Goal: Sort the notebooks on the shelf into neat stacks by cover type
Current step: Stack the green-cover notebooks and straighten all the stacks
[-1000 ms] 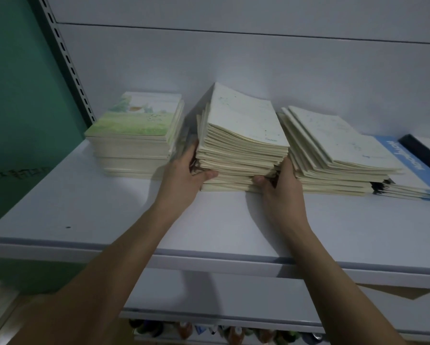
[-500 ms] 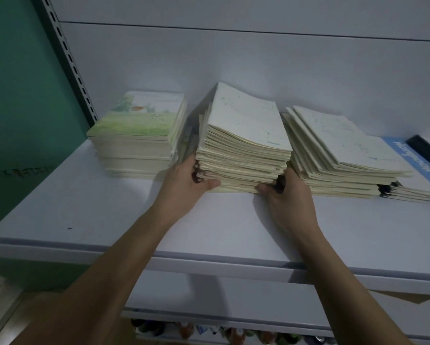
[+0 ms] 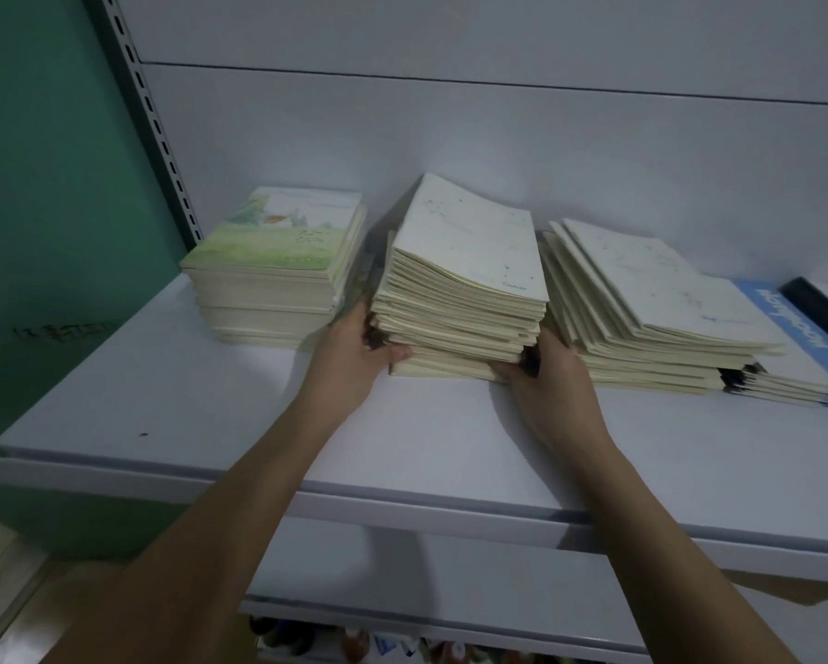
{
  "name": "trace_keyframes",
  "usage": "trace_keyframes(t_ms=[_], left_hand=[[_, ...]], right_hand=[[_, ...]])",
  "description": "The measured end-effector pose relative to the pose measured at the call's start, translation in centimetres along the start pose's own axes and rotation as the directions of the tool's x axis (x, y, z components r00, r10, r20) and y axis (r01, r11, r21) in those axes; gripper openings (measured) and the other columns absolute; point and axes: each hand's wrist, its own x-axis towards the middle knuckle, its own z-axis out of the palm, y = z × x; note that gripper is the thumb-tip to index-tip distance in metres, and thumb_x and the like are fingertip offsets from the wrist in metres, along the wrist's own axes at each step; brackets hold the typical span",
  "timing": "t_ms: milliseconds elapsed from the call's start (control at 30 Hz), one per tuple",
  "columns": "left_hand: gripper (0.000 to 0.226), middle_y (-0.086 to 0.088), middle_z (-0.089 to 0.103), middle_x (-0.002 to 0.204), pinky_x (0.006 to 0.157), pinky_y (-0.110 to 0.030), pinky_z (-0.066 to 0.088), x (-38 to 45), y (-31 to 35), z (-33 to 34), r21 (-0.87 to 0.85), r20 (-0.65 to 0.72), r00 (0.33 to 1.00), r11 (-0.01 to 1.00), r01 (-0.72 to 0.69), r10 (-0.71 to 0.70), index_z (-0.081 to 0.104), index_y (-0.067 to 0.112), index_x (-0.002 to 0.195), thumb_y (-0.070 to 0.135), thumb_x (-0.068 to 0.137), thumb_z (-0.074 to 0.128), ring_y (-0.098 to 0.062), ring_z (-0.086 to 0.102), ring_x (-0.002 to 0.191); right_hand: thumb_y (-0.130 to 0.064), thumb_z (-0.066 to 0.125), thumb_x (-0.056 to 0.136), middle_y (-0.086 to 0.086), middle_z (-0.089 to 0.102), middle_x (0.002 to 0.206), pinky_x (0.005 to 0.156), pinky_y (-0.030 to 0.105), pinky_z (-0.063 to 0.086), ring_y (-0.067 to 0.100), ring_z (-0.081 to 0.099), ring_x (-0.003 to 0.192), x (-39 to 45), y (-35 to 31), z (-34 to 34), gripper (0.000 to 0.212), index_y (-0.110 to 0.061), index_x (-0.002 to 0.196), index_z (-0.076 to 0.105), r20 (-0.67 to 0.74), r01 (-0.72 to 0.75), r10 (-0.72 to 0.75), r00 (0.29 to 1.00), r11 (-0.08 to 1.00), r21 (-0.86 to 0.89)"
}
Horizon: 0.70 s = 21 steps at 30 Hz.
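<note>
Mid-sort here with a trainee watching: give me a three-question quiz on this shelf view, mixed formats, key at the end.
1. Multiple choice: which stack do the left hand and right hand grip? A) green-cover stack B) middle stack C) fanned stack
2. True or false: the fanned stack is squared up neatly.
3. Fill in: the blue-cover notebooks lie at the far ____ of the shelf.

Key: 1 B; 2 false, its notebooks slide out in steps; 3 right.
</note>
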Motion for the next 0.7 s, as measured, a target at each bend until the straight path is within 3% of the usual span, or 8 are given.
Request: trace_keyframes(t_ms=[100,167,267,333,433,567,700], left_hand=[[0.037,0.008,0.069,0.104,0.089,-0.024,0.049,-0.6,0.1,0.2,0.121,-0.023,1.000,0.993,-0.010,0.013,0.064,0.016,0.113,0.016,0.079,0.080,-0.010,0.065,0.096],[0.043,0.004,0.070,0.108,0.088,-0.023,0.049,-0.8,0.3,0.2,0.129,-0.010,1.000,0.992,0.003,-0.002,0.063,0.014,0.115,0.019,0.076,0.082,-0.013,0.066,0.098],[0.056,0.008,0.068,0.106,0.079,-0.010,0.046,-0.8,0.5,0.2,0.110,0.002,1.000,0.994,0.003,-0.003,0.060,0.014,0.122,0.014,0.072,0.085,-0.004,0.065,0.092],[0.061,0.013,0.066,0.099,0.071,0.000,0.043,-0.8,0.5,0.1,0.087,-0.005,1.000,0.996,-0.014,0.015,0.058,0.013,0.127,0.006,0.072,0.084,0.008,0.061,0.084],[0.069,0.020,0.063,0.093,0.067,0.002,0.042,-0.8,0.6,0.0,0.049,0.020,0.999,0.998,-0.026,0.025,0.055,0.014,0.130,-0.001,0.070,0.084,0.017,0.061,0.078],[0.065,0.019,0.066,0.096,0.071,-0.004,0.044,-0.9,0.5,-0.1,0.073,0.034,0.999,0.997,-0.016,0.013,0.058,0.027,0.117,0.008,0.064,0.089,0.013,0.061,0.081],[0.061,0.023,0.060,0.097,0.071,0.004,0.038,-1.0,0.4,0.2,0.144,0.069,0.997,0.988,-0.048,0.038,0.051,0.029,0.120,0.010,0.073,0.084,0.010,0.058,0.085]], right_hand=[[-0.026,0.072,0.084,-0.015,0.062,0.092,0.063,0.013,0.038,0.009,0.055,0.084,-0.8,0.1,-0.1,0.030,-0.023,0.109,0.056,0.010,-0.001,0.001,1.000,1.000,-0.029],[-0.026,0.069,0.086,-0.013,0.061,0.089,0.062,0.019,0.039,0.013,0.055,0.083,-0.9,0.0,0.0,0.024,-0.020,0.105,0.056,-0.010,0.005,-0.006,1.000,0.999,-0.054],[-0.020,0.064,0.089,-0.001,0.066,0.094,0.066,0.034,0.045,0.023,0.057,0.085,-0.7,0.1,0.3,0.021,-0.014,0.108,0.056,-0.009,0.060,-0.061,0.998,0.993,-0.099],[-0.016,0.063,0.089,0.001,0.065,0.096,0.068,0.033,0.044,0.021,0.058,0.086,-0.3,0.5,0.2,0.025,-0.013,0.112,0.055,0.014,0.074,-0.073,0.997,0.994,-0.086],[-0.011,0.062,0.088,0.004,0.064,0.094,0.065,0.030,0.038,0.019,0.055,0.081,0.3,0.9,-0.2,0.025,-0.011,0.111,0.053,0.019,0.049,-0.047,0.999,0.996,-0.078],[-0.014,0.059,0.090,0.006,0.061,0.087,0.061,0.033,0.037,0.024,0.053,0.076,-0.3,0.9,0.6,0.017,-0.011,0.104,0.050,-0.032,0.052,-0.056,0.998,0.992,-0.115],[-0.017,0.057,0.091,0.006,0.055,0.073,0.052,0.033,0.031,0.026,0.047,0.061,-0.8,1.1,1.0,0.015,-0.011,0.091,0.044,-0.094,0.072,-0.098,0.991,0.965,-0.252]])
